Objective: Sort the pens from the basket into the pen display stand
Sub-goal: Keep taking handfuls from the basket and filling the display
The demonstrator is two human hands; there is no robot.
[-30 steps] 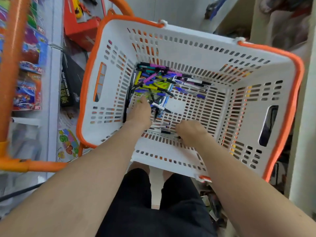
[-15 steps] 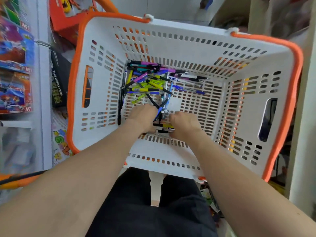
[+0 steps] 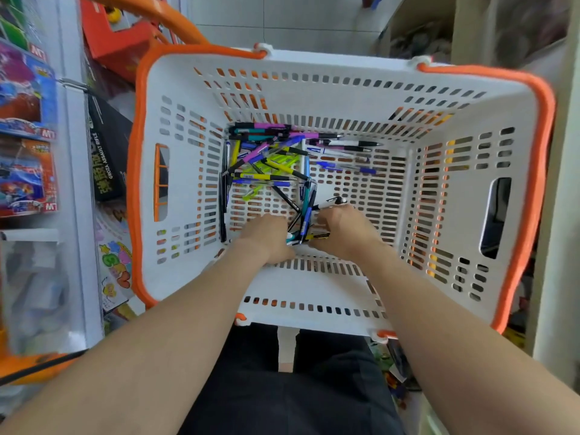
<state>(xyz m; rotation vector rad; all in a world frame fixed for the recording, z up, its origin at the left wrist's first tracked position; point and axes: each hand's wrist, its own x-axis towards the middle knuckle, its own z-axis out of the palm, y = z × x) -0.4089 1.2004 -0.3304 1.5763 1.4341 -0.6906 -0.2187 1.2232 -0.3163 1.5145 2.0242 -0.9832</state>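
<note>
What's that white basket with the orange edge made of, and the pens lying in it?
The white slotted basket looks like rigid moulded plastic with a slight sheen: it has an even colour and neat rows of identical slots. Its orange rim also seems to be plastic, smooth and rounded, though it could be a softer coating. The coloured pens appear plastic-barrelled, in bright solid colours, with darker, possibly rubbery grips.
</note>
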